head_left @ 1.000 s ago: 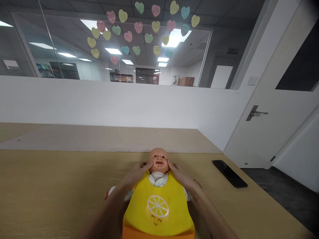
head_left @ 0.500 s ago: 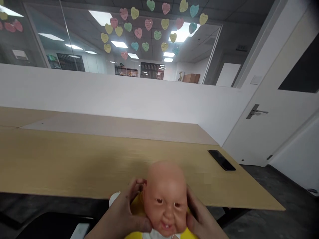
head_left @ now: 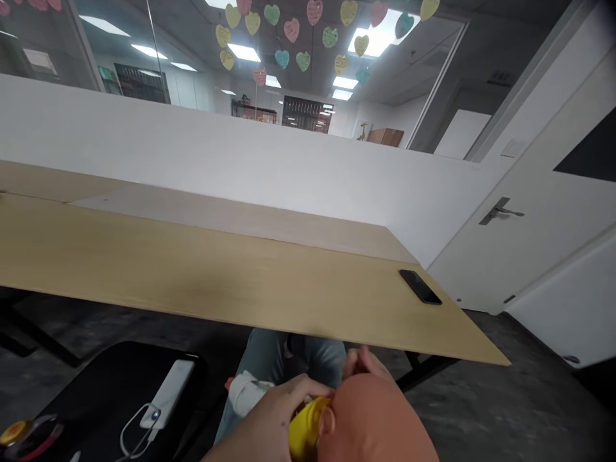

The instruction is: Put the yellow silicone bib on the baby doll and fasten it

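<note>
The vinyl baby doll [head_left: 380, 417], apparently light, is held below the bench's [head_left: 240, 282] near edge, the left hand's [head_left: 269, 417] fingers curled round its yellow bib [head_left: 308, 427], the right hand's fingers [head_left: 366, 362] bent over its smooth head, and the body looks the surer hold.

Doll head [head_left: 373, 420] cut off at btm edge, face hidden.

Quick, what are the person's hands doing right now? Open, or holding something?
Left hand: closed, holding the baby doll.
Right hand: mostly hidden behind the doll; whether it grips cannot be told.
</note>
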`<state>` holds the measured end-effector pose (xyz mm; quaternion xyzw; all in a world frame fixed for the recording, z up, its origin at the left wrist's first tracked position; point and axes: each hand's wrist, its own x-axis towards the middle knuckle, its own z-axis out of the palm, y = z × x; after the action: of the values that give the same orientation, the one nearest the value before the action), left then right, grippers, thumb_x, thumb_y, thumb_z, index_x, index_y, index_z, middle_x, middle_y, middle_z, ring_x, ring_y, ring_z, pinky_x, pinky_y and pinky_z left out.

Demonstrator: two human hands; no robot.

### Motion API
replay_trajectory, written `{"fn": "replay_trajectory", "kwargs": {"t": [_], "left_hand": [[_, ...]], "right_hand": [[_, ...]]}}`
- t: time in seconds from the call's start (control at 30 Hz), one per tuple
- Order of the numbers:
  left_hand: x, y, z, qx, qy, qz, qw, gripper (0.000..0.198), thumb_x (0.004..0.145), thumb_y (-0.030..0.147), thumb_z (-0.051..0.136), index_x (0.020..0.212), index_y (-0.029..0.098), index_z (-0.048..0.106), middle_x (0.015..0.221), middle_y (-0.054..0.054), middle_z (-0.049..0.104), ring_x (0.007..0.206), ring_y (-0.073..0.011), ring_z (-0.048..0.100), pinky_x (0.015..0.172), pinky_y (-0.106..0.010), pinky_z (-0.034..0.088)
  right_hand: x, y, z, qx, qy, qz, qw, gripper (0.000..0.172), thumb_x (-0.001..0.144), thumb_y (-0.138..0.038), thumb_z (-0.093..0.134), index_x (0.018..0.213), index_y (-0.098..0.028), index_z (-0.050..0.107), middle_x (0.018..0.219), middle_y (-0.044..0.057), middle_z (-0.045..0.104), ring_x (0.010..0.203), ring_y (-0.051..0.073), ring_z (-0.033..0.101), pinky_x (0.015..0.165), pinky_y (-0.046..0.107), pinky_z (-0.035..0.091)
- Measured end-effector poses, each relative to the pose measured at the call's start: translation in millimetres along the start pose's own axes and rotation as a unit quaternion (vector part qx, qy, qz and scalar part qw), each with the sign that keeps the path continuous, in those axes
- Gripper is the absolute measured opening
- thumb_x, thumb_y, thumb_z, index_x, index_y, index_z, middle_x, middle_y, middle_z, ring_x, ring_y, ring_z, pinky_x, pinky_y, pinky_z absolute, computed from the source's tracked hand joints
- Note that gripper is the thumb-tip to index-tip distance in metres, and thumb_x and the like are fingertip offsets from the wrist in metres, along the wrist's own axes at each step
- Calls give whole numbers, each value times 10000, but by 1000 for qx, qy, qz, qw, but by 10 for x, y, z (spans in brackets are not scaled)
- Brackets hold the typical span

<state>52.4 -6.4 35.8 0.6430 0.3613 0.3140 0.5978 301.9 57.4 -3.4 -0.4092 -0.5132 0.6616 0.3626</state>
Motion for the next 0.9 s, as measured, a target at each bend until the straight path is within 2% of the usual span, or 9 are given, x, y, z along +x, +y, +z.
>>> {"fn": "replay_trajectory", "kwargs": {"t": [0.07,0.13,0.2,0.3,0.4,0.53,0.77,0.83,0.9], "left_hand": [[58,-124,137,-12,-15,9,1000,720,437,416,904,1115,268,713,1093,-49,681,927,-271,610,829,-325,458],[109,-253,231,-46,-21,-9,999,633,463,380,904,1051,213,738,1016,-55,690,914,-253,600,797,-309,453],[128,-373,255,-88,-24,-53,994,467,574,347,858,997,179,754,888,-47,689,833,-216,599,751,-299,444],[94,-482,184,-144,-49,-83,985,514,579,245,851,1076,195,733,950,-43,696,871,-204,605,774,-292,437],[66,-487,110,-162,-90,-90,979,502,603,163,790,1099,208,722,989,-39,699,907,-202,612,809,-294,435],[120,-451,137,-155,-48,-102,981,251,674,211,716,919,161,729,870,-30,683,809,-183,604,759,-278,430],[126,-473,165,-63,-64,-114,989,146,771,257,626,785,152,726,682,9,603,622,-120,472,589,-235,319],[117,-490,168,-91,-41,-123,987,141,761,266,639,749,154,723,673,9,599,631,-123,470,586,-236,321],[124,-524,183,-136,12,-156,978,133,720,275,667,713,153,720,670,4,609,657,-136,495,595,-239,341]], "right_hand": [[107,41,116,-19,-124,-3,992,562,793,-702,582,655,-160,625,561,25,476,512,126,413,512,268,282],[172,128,259,-26,-171,-17,985,528,799,-664,611,652,-158,596,560,8,451,509,109,370,504,262,238],[181,269,373,-3,-164,-10,986,438,766,-583,702,715,-166,576,646,-3,484,548,98,386,525,245,252],[110,502,437,61,-145,3,987,403,706,-512,780,778,-179,566,714,-18,491,575,92,419,540,225,285],[28,622,416,104,-146,6,984,390,683,-457,809,734,-175,543,684,-28,475,568,89,419,542,218,297],[2,574,397,83,-137,-10,987,351,691,-409,809,717,-162,561,693,-25,497,592,84,435,567,213,315],[-5,485,460,-7,-97,-3,995,308,716,-367,788,728,-162,558,642,-28,503,559,82,414,541,217,287],[-6,492,466,-23,-86,-14,996,367,720,-429,771,686,-165,520,623,-31,466,552,81,375,528,222,263],[-3,508,458,-33,-63,-37,997,470,734,-521,729,616,-171,439,600,-35,407,554,81,325,520,230,230]]}}
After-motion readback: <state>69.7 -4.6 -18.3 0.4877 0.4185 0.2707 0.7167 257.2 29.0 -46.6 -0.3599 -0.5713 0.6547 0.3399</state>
